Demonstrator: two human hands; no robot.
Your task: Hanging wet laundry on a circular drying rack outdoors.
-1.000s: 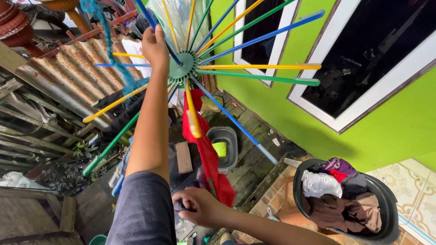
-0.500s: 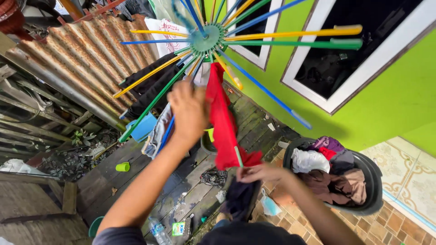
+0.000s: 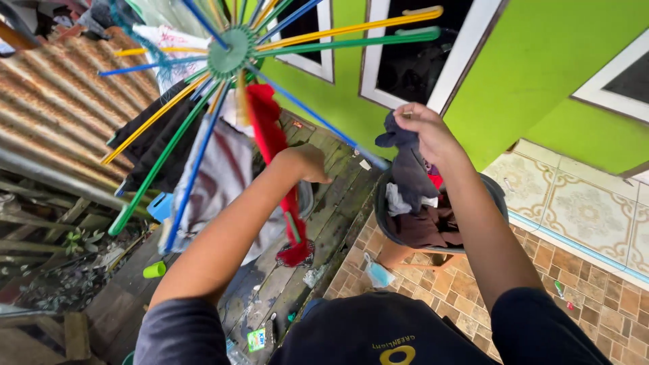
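Dark cloth: small garment, navy to charcoal, limp and crumpled, hanging in loose folds from the right hand, whose grip is closed around its upper edge; it hangs directly above the basin, clear of the pile inside. Basin: round, dark grey, standing on brick-pattern paving beside pale patterned tiles; it holds a heap of laundry in brown, white and red. Left hand: raised beside the red cloth, fingers curled; whether the grip holds anything cannot be told. Red cloth: long narrow strip, bright red, hanging from the rack down toward the wet planks. Rack: green round hub with thin spokes in yellow, blue and green spreading outward. White cloth: pale with faint reddish marks, draped over the lower spokes. Black cloth: hung on the left-side spokes, near the rusted corrugated sheet. Backdrop: bright green wall with white-framed windows.
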